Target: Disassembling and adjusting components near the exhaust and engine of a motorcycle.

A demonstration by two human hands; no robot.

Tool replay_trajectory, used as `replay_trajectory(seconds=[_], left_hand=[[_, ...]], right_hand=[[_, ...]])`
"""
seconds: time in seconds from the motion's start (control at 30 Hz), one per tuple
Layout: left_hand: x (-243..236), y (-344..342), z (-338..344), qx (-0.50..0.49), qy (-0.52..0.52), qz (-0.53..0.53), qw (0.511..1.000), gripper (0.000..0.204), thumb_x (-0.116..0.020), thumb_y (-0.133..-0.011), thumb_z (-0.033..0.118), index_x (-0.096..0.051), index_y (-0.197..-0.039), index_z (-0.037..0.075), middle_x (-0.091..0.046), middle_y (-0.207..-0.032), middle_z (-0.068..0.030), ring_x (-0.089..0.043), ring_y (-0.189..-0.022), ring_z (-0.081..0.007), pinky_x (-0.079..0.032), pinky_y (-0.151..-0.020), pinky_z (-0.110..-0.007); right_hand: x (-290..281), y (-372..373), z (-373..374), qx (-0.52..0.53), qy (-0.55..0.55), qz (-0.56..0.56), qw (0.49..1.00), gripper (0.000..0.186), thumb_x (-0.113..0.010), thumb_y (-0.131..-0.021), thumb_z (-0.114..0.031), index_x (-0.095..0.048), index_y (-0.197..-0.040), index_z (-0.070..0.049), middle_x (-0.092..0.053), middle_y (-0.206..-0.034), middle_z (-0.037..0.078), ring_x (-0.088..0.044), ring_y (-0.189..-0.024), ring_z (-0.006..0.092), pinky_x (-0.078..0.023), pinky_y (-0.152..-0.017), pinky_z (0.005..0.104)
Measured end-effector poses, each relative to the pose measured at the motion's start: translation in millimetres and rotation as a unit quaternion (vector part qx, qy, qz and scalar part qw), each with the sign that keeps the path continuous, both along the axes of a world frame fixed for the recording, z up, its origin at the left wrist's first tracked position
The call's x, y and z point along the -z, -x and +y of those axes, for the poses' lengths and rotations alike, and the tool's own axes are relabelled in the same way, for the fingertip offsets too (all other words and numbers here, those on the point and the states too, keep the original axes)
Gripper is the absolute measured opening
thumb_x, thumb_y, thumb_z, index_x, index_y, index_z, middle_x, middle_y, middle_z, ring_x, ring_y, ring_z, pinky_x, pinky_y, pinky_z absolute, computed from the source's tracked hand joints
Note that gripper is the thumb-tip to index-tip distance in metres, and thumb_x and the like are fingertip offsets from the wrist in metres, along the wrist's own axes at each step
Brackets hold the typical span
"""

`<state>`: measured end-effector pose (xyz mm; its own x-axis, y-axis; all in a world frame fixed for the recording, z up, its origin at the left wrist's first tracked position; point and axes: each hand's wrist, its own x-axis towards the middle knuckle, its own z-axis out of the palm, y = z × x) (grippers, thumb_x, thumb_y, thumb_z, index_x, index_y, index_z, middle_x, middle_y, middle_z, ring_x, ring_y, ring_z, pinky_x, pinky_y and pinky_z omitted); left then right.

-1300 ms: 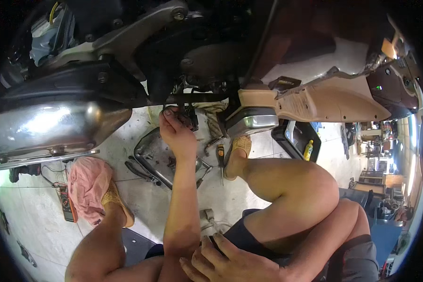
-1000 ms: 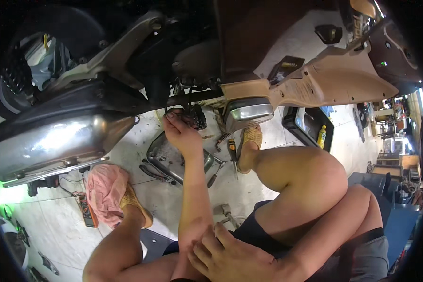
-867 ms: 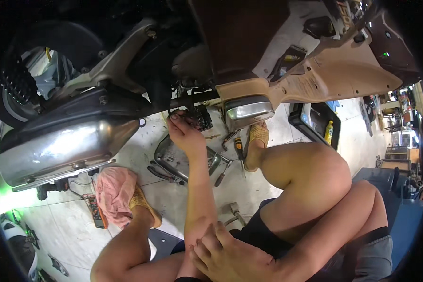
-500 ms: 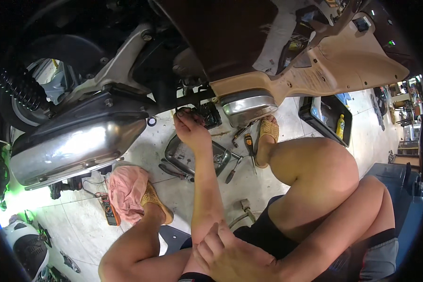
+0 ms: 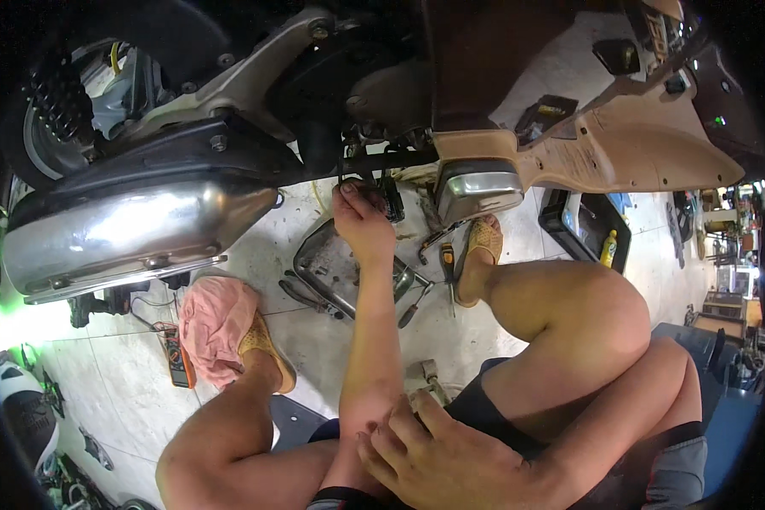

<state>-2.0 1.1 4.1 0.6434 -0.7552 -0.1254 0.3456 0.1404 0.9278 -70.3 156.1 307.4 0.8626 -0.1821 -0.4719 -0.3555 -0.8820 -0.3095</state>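
My left hand [image 5: 364, 223] reaches up beneath the scooter's engine [image 5: 382, 102]. Its fingers are closed around a thin dark rod [image 5: 341, 170] that rises toward the engine; the tool's kind is not clear. Just right of those fingers is a dark ribbed part [image 5: 391, 200], partly hidden by the hand. Below the wrist, a metal tray [image 5: 301, 255] with small parts lies on the floor. My right hand [image 5: 450, 455] rests over my left forearm near the elbow, its bent fingers apart and holding nothing.
A silver muffler [image 5: 136, 225] juts out on the left. Pliers [image 5: 310, 293], a screwdriver [image 5: 448, 255] and a ratchet [image 5: 415, 308] lie around the tray. A pink cloth [image 5: 219, 323] and orange multimeter [image 5: 176, 357] are by my left foot. At right sits a black bin [image 5: 561, 229] with a yellow bottle [image 5: 609, 248].
The whole view has shifted, with the scooter now further right and the muffler a little higher. My left hand remains under the engine. My right hand's fingers have shifted and spread slightly on the forearm.
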Motion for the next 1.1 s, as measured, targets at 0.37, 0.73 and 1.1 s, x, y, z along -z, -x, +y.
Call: replay_trajectory(seconds=[0.37,0.73,1.1], left_hand=[[0,1,0,-0.004,0.005,-0.007,1.000,0.033,-0.039,-0.113,0.028,-0.053,-0.094,0.005,-0.050,-0.065,0.0008,-0.046,-0.053,-0.0074,-0.036,-0.048,-0.025],[-1,-1,2,0.019,0.012,0.016,1.000,0.033,-0.039,-0.114,0.027,-0.054,-0.095,0.004,-0.050,-0.065,0.0013,-0.045,-0.053,-0.0060,-0.035,-0.049,-0.024],[-1,-1,5,0.026,0.014,0.015,0.999,0.034,-0.039,-0.113,0.029,-0.055,-0.095,0.005,-0.055,-0.067,-0.0013,-0.047,-0.053,-0.0085,-0.036,-0.048,-0.025]], right_hand=[[6,-4,12,-0.023,0.108,-0.011,0.994,0.035,-0.054,-0.098,-0.029,-0.066,-0.121,-0.005,-0.068,-0.120,0.010,-0.059,-0.117,0.0287,-0.043,-0.105,0.0472],[8,-6,16,-0.057,0.166,0.001,0.984,0.035,-0.052,-0.099,-0.030,-0.065,-0.123,-0.008,-0.068,-0.121,0.009,-0.060,-0.117,0.0270,-0.044,-0.106,0.0463],[-6,-9,-6,-0.060,-0.034,0.073,0.995,0.042,-0.053,-0.099,-0.030,-0.062,-0.135,-0.011,-0.064,-0.129,0.011,-0.058,-0.122,0.0317,-0.040,-0.111,0.0515]])
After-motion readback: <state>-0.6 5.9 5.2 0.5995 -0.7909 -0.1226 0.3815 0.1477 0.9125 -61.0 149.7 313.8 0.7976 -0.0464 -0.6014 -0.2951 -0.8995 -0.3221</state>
